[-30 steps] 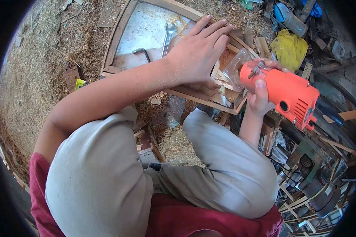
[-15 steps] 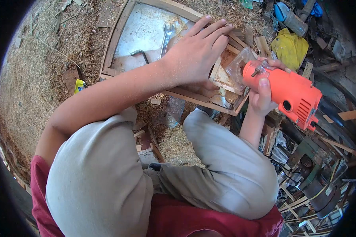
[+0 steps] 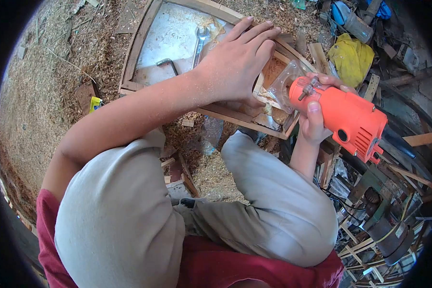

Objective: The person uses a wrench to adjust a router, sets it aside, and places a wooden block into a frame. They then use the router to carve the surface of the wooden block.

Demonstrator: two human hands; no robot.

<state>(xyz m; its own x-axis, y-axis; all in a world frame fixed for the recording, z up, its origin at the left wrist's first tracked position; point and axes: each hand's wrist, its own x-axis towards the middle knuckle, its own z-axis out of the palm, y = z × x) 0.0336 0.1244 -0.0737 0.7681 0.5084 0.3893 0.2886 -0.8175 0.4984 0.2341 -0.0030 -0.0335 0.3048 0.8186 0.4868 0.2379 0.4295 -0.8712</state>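
My right hand (image 3: 317,115) is wrapped round the body of an orange trim router (image 3: 341,113). The router is tilted on its side, its clear plastic base (image 3: 284,86) towards the wood and its rear end to the lower right. My left hand (image 3: 240,62) lies with stretched fingers across a wooden-framed tray (image 3: 134,43), fingertips by its far edge and thumb near its front side. Light wood strips (image 3: 259,84) show beside that thumb; the palm hides part of them. Inside the tray are an open-end wrench (image 3: 199,45) and a black hex key (image 3: 168,65).
Sawdust and shavings (image 3: 57,86) cover the ground. A yellow cloth (image 3: 351,55) and wood offcuts (image 3: 318,56) lie at the upper right. Machinery with a motor (image 3: 386,235) stands at the lower right. A clear plastic piece (image 3: 211,132) lies between my knees and the tray.
The router has shifted slightly left and down, its clear base moving nearer the wood strips by my left hand. My left hand stays almost where it was.
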